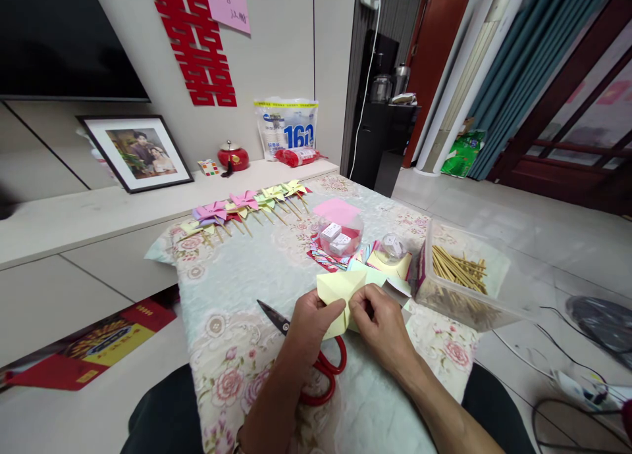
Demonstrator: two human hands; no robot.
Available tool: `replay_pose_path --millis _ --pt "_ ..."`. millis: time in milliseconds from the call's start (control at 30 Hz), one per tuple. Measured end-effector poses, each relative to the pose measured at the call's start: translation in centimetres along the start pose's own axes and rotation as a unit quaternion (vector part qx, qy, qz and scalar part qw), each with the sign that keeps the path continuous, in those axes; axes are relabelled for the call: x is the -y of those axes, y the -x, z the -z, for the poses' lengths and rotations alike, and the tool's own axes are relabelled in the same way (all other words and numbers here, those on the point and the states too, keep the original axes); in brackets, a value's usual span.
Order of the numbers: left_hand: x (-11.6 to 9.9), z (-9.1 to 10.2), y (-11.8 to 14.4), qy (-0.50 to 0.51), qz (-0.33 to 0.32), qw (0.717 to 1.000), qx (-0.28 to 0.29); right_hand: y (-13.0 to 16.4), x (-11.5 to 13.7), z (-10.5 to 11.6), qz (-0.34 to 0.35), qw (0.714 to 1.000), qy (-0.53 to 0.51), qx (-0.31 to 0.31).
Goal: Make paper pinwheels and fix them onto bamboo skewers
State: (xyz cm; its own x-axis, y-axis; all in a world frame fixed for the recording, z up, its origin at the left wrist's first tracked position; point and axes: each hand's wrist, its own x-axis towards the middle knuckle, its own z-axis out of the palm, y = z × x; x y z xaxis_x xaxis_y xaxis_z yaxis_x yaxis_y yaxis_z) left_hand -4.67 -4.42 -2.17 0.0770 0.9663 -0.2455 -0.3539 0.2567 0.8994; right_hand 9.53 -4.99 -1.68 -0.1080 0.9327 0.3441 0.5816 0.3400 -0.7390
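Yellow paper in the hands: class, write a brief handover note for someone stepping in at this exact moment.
Left hand and right hand both pinch the folded yellow paper above the floral cloth.
Red-handled scissors lie under the left wrist.
Clear box of wooden sticks sits to the right; coloured paper sheets lie beyond the hands.
Done: a row of finished pinwheels at the far edge.
Left: this sheet is only folded, with no stick on it.

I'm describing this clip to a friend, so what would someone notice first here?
Both hands, the left hand and right hand, pinch a pale yellow folded paper at the centre, above red-handled scissors on the floral tablecloth. A row of paper pinwheels lines the far edge, and a clear box of wooden sticks sits right.
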Motion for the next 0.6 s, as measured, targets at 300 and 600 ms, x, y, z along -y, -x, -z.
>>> replay_pose_path --millis 300,600 --pt "-0.38 -0.37 0.18 -0.007 0.011 1.000 -0.014 0.01 0.00 -0.02 -0.006 1.000 -0.002 0.005" --pt "-0.14 -0.02 0.06 -0.046 0.002 0.999 -0.013 -0.02 -0.05 -0.04 -0.006 1.000 -0.011 0.008"
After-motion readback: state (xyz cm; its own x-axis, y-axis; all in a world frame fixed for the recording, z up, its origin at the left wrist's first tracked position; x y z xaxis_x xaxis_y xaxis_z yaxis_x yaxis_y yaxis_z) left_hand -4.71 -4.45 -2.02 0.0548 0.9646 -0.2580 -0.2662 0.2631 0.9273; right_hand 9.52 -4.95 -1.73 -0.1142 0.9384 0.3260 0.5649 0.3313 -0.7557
